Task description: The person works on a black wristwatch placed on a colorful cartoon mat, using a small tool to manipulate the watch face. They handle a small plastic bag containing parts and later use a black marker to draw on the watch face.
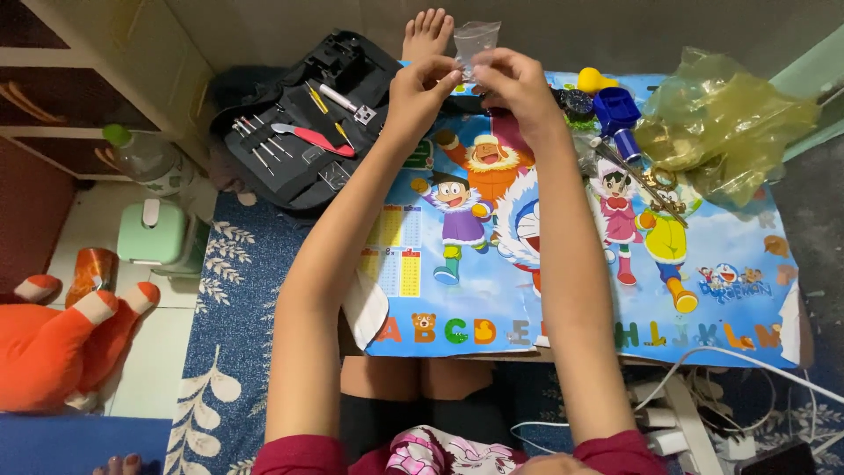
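Both hands pinch a small clear plastic bag (476,42) at the far edge of the cartoon-printed table (563,281), left hand (420,88) and right hand (514,86) close together; an open black tool case (303,123) lies left; a crumpled yellow bag (721,123) sits right.

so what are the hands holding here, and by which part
Both the left hand and the right hand pinch a small clear plastic bag by its lower edge.

Small clear plastic bag (476,40), upright, pinched above the cartoon-printed tabletop's far edge.
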